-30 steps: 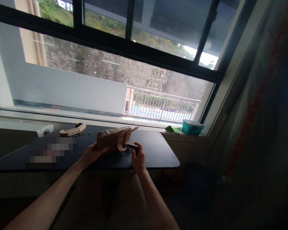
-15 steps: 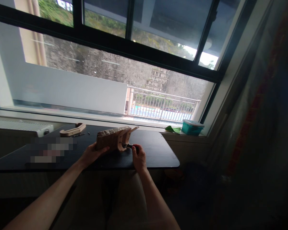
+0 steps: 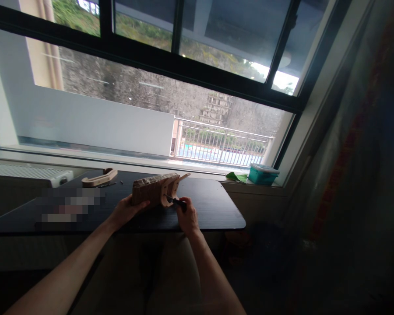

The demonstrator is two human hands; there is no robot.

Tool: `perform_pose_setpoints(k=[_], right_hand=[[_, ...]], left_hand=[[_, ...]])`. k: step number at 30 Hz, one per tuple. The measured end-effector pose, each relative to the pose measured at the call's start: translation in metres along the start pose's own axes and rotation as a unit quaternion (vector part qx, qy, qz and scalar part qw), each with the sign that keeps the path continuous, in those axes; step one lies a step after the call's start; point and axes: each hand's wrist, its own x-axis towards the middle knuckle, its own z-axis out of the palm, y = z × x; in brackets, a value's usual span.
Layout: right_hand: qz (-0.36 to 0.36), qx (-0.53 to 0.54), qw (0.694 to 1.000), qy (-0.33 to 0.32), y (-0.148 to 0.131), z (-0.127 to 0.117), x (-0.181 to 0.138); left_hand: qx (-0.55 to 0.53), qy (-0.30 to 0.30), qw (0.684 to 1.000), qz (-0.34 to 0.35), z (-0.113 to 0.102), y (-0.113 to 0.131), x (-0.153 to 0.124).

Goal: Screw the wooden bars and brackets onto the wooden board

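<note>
My left hand [image 3: 126, 210] grips the left end of a brown block [image 3: 147, 192] with a rough, pale top edge, tilted up over the dark table. At the block's right end sits a light wooden bracket-like piece [image 3: 166, 194] with small dark holes. In my right hand [image 3: 188, 216] is a screwdriver [image 3: 181, 204] with a dark handle, its thin shaft meeting the wooden piece near a hole. Whether a screw is under the tip is too small to tell. A similar curved wooden piece [image 3: 100, 179] lies at the back left of the table.
The black table [image 3: 213, 210] has rounded corners and stands against the window sill. Near the loose wooden piece lie thin small items [image 3: 110, 184]. On the sill are a teal lidded box [image 3: 263, 175] and a green leaf-like item [image 3: 237, 177]. A radiator [image 3: 29, 173] is at the left.
My right hand has shifted slightly left and its fingers have changed their hold on the screwdriver's handle, which now shows more. The left hand and the block have stayed put.
</note>
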Motion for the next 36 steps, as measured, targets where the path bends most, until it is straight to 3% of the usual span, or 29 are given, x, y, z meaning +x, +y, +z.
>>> perform_pose_setpoints(k=[13, 29, 36], right_hand=[[-0.001, 0.024, 1.0, 0.003, 0.008, 0.002, 0.002], [0.017, -0.024, 0.999, -0.021, 0.0, 0.001, 0.001], [0.007, -0.012, 1.0, -0.013, 0.004, 0.001, 0.002]], left_hand=[[-0.019, 0.008, 1.0, -0.005, 0.001, 0.011, -0.005], [0.019, -0.004, 1.0, -0.004, 0.0, -0.008, 0.004], [0.018, -0.006, 1.0, 0.0, -0.001, -0.003, 0.002]])
